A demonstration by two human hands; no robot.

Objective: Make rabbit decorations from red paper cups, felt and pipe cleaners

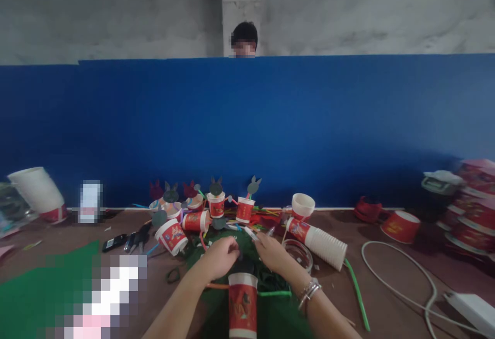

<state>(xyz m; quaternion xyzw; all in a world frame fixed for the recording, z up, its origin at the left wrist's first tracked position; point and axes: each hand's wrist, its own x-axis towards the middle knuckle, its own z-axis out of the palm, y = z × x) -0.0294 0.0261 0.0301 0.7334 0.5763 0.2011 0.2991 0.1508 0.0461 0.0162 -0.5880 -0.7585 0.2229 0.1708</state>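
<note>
My left hand point(221, 256) is closed, its fingers curled above the green mat; what they hold, if anything, is too small to make out. My right hand point(273, 253), with a bracelet at the wrist, has its fingertips closed at the end of a white pen point(250, 233). Between my forearms is a red and white paper cup point(243, 305) with a dark piece at its top. An orange strip point(217, 286) and a green strip point(274, 293) stick out from its sides. Beyond my hands stand several decorated cups, including one with a dark eared head point(216, 187).
A stack of paper cups point(323, 243) lies at right, near a green stick point(358, 295) and a looped white cable point(398, 246). Scissors point(137, 238) and a black device point(115, 243) lie left. Behind the table rises a blue partition point(247, 122), with a person's head point(245, 37) above it.
</note>
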